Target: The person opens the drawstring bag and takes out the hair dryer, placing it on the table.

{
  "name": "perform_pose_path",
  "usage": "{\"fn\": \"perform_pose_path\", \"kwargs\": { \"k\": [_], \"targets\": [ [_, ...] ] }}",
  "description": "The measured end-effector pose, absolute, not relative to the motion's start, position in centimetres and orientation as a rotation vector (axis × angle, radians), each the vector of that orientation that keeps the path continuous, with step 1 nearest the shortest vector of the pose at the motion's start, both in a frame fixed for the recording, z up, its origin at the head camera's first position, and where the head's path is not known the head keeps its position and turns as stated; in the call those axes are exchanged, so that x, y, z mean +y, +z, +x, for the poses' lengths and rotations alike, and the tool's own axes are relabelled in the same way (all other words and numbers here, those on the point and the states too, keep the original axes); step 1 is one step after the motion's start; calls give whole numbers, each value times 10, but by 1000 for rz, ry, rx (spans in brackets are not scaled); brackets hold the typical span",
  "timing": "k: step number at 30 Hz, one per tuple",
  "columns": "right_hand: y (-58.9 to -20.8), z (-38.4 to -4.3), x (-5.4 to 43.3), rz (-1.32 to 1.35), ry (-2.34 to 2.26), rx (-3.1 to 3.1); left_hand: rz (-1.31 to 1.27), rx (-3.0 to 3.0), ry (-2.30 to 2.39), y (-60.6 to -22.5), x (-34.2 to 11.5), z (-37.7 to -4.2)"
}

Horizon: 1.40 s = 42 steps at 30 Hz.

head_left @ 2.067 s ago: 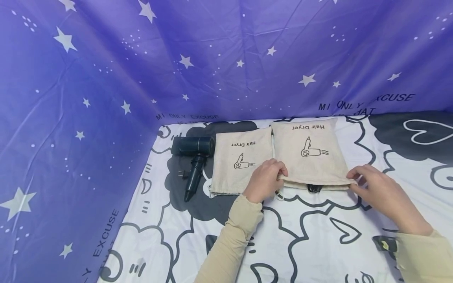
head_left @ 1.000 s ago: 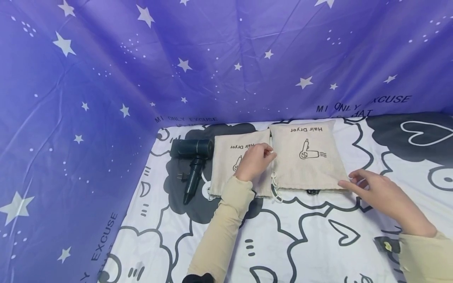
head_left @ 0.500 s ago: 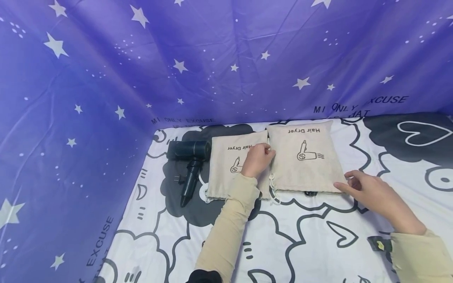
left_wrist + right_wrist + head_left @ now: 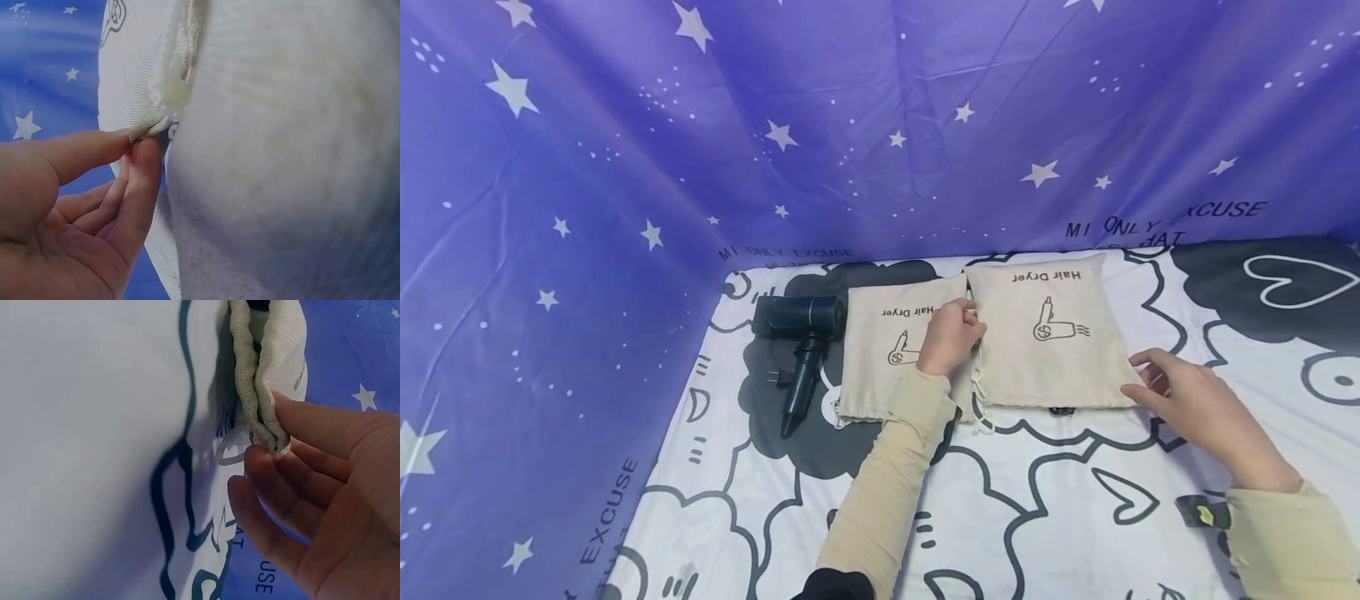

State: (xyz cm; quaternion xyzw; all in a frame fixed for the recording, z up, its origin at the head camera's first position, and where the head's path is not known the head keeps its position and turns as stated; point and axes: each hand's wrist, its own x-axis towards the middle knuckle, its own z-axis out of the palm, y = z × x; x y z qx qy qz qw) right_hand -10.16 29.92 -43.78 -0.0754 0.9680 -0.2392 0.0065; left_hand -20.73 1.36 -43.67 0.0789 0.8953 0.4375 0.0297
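This is a cloth-lined nook: starry purple cloth at twelve o'clock, a cartoon sheet at six.

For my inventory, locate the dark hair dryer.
In the head view, the dark hair dryer lies left of centre on the printed cloth, left of the smaller bag.

At the lower right of the frame we see a right hand, its thumb and a fingertip pinching the corner of a beige cloth bag at upper centre-right. The bag's gathered mouth runs upward, parted near the top edge. Beside the corner we find a pale cord loop. White fabric with dark lines fills the left; blue fabric with a white star lies at right.
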Motion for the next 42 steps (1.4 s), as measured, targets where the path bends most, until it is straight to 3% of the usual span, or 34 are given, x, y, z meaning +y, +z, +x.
{"fn": "perform_pose_path", "kwargs": {
  "k": [30,42],
  "targets": [
    [-425,-109,335,23,-711,3159,345,2628,1490,-428,37,-177],
    [-431,-101,338,124,-741,3031,135,2663,1458,-443,21,-191]
  ]
}}
